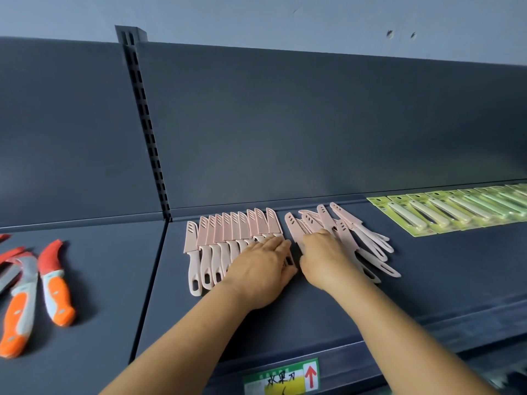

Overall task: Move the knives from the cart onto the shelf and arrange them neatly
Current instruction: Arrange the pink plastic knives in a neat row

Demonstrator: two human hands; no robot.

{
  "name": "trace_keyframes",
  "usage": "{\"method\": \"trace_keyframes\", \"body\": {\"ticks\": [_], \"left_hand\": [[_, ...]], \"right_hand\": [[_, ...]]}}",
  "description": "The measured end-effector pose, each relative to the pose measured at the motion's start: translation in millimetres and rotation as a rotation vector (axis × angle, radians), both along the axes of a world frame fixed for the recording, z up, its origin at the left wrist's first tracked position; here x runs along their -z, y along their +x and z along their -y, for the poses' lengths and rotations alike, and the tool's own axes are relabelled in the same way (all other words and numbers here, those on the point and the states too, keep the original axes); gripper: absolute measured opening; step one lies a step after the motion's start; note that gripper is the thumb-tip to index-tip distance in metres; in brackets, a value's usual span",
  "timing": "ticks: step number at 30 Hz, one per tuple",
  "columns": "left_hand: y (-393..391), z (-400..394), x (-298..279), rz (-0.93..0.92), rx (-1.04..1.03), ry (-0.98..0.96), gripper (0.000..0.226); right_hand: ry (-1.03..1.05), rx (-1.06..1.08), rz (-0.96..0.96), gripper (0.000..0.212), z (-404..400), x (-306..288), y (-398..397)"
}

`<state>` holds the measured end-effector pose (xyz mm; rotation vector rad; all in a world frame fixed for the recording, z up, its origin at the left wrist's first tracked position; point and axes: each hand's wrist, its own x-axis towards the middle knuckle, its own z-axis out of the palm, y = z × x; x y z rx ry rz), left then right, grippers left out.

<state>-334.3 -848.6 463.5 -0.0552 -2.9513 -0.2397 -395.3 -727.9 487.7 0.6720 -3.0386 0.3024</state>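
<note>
Both of the person's hands are down on the dark grey shelf [285, 309], working among pale pink fruit knives. Each knife has a pink slotted blade cover and a paler pink handle with a hanging hole at its end. To the left lies a tidy row of pink knives [225, 238], side by side, covers pointing toward the back panel and handles toward the front edge. The left hand [265, 269] lies flat on the right end of that row, fingers straight and together, pressing on the handles rather than gripping anything. Just beside it, the right hand [325, 258] rests on a loose heap of pink knives [350, 232], which cross each other at odd angles, some handles fanning out to the right. Its fingers are bent down onto the heap; whether they pinch a knife I cannot tell.

Farther right sits a row of carded peelers on green backing [445, 209]. Left, on the neighbouring shelf section, lie orange-handled knives with red blade covers [54, 280]. A green and yellow price label [282, 377] sits on the front edge.
</note>
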Motion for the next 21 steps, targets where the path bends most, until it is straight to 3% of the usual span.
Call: {"method": "trace_keyframes", "body": {"ticks": [5, 11, 21], "left_hand": [[2, -2, -1, -0.048, 0.012, -0.011, 0.043], [2, -2, 1, -0.07, 0.001, 0.015, 0.041], [1, -3, 2, -0.095, -0.004, 0.037, 0.043]], "right_hand": [[-0.069, 0.051, -0.102, 0.014, 6, -1, -10], [-0.417, 0.094, 0.153, 0.014, 15, 0, -19], [-0.307, 0.079, 0.148, 0.022, 25, -3, -18]]}}
